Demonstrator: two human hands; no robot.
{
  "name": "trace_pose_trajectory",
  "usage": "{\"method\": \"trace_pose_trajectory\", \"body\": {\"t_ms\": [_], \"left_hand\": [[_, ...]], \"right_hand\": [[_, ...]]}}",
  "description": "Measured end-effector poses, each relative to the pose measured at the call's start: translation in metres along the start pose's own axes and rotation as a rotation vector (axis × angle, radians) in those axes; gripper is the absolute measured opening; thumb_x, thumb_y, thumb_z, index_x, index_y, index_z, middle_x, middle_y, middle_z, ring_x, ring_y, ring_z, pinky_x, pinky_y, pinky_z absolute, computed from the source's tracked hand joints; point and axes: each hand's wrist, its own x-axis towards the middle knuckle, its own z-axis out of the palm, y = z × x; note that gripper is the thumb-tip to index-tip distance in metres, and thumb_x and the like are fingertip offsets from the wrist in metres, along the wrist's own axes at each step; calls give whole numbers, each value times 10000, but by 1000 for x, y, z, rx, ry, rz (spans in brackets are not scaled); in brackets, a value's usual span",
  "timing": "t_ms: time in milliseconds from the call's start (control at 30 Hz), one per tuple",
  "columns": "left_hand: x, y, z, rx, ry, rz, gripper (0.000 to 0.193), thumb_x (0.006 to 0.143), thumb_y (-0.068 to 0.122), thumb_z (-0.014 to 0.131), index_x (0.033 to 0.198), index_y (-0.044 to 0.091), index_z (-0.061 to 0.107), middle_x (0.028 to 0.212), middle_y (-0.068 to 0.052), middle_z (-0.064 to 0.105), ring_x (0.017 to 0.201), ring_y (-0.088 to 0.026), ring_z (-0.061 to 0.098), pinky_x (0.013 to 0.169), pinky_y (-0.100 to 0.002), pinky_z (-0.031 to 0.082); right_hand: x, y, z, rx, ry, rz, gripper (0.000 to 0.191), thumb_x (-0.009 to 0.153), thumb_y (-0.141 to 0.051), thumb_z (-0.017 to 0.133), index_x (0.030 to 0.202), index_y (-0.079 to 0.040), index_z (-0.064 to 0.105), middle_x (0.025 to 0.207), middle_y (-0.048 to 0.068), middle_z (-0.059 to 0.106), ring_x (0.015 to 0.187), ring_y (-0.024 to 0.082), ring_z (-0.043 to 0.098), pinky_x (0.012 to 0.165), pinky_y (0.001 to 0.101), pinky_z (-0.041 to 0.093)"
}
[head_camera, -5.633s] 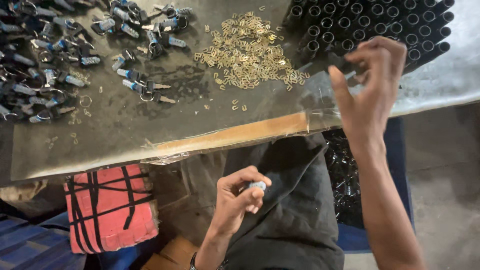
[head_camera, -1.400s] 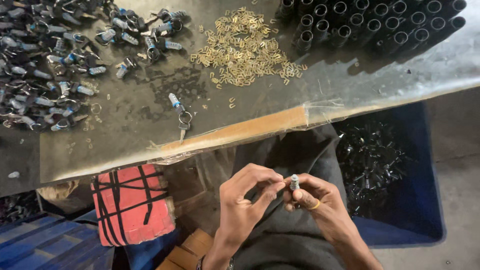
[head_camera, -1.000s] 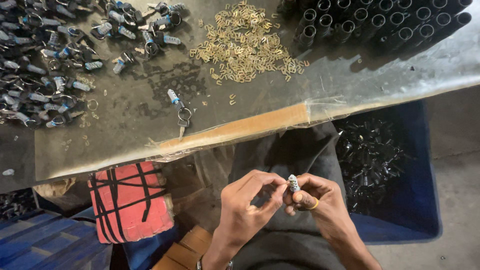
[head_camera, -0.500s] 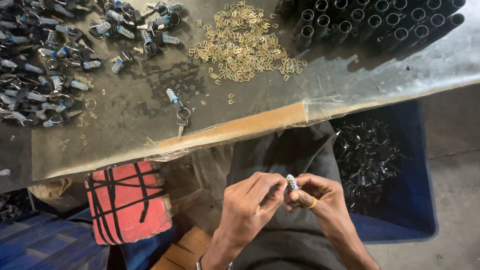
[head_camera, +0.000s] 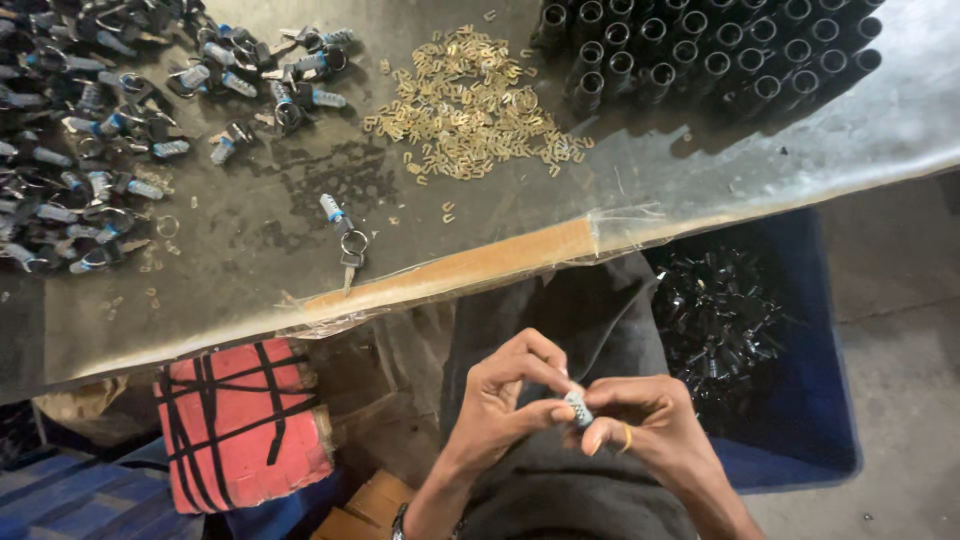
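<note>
- Silvery metal, ribbed and cylinder-shaped, the small lock core (head_camera: 578, 408) sits low in the view, over the person's lap and below the table edge, pinched between the fingertips of both hands.
- Left hand (head_camera: 505, 405) comes in from the lower middle, thumb and forefinger closed together on the core's left side, the other fingers curled.
- Right hand (head_camera: 650, 430) meets it from the right, fingertips clamped on the same core; a yellow ring (head_camera: 627, 438) shows on one finger.
- Both hands touch each other around the core, above dark grey trousers (head_camera: 590, 320).
- Just right of the lap stands a blue crate (head_camera: 820, 400) holding a heap of black metal parts (head_camera: 715, 320).
- Left of the lap lies a red cushion (head_camera: 240, 420) with black stripes.
- Above the hands runs the table (head_camera: 700, 170), its grey top under clear film, with a bare wooden strip (head_camera: 470, 268) along the near edge.
- Near that edge lies one lock core with a key ring (head_camera: 345, 235), well apart from the hands.
- Farther back, a loose pile of small brass clips (head_camera: 470, 110) is spread in the middle.
- At the far left is a large heap of assembled cores with keys (head_camera: 90, 130).
- At the far right, black tubes (head_camera: 700, 50) stand upright in close rows.
</note>
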Motion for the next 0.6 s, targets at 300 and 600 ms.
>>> {"method": "trace_pose_trajectory", "body": {"t_ms": [300,600], "left_hand": [[3,-6,6,-571,63,134,256,911,193,806,965,24,622,998,-88,587,984,-220,592,892,-359,494],[-10,-5,-17,-551,196,-8,278,948,197,768,962,24,551,761,-71,544,558,-111,486,460,-245,384]], "right_hand": [[21,-74,-9,-603,32,-495,264,714,-124,846,956,-46,774,953,49,799,878,166,757,772,281,585],[134,-148,-37,-1354,866,-968,408,863,-127,883,1216,-67,687,1079,86,532,910,202,633,634,366,498]]}}
